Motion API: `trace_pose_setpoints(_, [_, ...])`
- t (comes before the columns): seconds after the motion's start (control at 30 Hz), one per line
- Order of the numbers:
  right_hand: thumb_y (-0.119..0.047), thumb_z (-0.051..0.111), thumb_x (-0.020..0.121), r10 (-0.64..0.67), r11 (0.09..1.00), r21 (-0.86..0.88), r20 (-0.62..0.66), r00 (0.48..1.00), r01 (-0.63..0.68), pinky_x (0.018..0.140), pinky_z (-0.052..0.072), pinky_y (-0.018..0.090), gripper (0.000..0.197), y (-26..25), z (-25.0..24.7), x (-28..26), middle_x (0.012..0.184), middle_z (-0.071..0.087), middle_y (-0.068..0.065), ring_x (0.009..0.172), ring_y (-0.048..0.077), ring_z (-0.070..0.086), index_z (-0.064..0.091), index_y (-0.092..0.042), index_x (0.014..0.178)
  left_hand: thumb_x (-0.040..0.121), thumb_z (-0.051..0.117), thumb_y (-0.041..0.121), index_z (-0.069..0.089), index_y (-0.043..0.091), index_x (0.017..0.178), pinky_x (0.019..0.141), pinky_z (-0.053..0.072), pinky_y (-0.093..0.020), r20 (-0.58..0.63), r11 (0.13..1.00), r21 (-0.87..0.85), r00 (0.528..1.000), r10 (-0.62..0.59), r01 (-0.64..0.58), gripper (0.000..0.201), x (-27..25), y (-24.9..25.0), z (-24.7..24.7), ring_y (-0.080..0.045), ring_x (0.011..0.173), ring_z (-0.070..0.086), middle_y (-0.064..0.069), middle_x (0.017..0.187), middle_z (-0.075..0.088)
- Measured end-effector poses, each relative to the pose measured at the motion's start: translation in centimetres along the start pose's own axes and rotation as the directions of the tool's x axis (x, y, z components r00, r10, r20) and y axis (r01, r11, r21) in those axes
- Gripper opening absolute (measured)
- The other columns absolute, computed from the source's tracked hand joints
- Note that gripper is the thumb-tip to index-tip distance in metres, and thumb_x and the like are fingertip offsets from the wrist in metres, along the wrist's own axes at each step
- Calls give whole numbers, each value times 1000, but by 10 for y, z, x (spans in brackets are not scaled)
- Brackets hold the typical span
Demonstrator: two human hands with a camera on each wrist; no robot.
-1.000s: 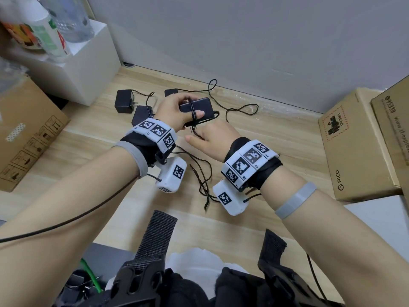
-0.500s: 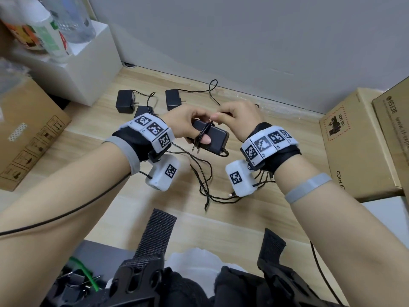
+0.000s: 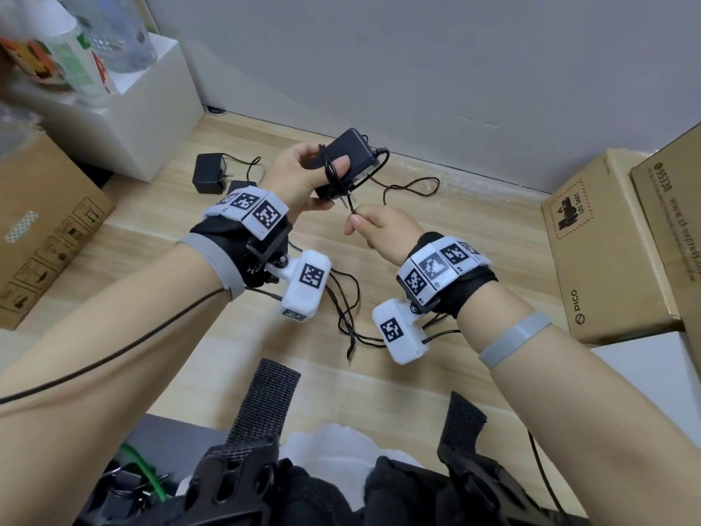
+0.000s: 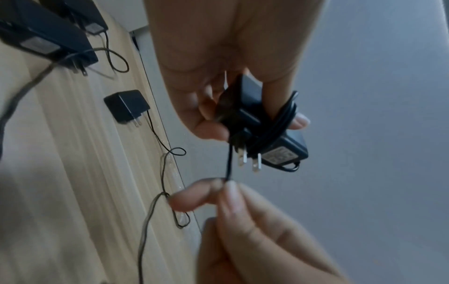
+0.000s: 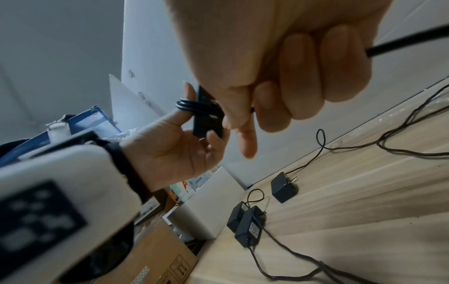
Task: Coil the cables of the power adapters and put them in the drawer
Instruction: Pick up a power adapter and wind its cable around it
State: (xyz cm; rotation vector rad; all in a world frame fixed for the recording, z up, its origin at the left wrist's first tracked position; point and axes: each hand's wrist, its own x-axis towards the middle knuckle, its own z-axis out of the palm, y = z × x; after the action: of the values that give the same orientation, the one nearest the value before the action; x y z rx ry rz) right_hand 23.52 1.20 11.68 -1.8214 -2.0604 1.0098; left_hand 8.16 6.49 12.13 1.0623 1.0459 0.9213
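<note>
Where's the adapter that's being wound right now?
Head view, upper centre: the black adapter is gripped in the left hand, above the floor, just left of the right hand.

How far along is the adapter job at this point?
Done: nothing stowed that I can see; no drawer is in view. In hand: the left hand grips one adapter with several cable turns around it, while the right hand pinches the cable. Left: three adapters lie uncoiled on the floor.

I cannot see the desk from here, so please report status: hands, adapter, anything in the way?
Left hand grips adapter, cable partly wound. Right hand pinches cable below plug. Loose cables on desk.
</note>
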Motion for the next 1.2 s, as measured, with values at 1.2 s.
trace_pose_setpoints(1.2, [-28,38,98,55,995,93,-117,992,-44,78,44,31,32,5,8,0,74,54,-3,85,22,56,60,-17,118,73,77,25,59,25,105,59,52,-29,129,989,-136,988,81,-63,36,-6,-11,1,-14,71,64,9,85,66])
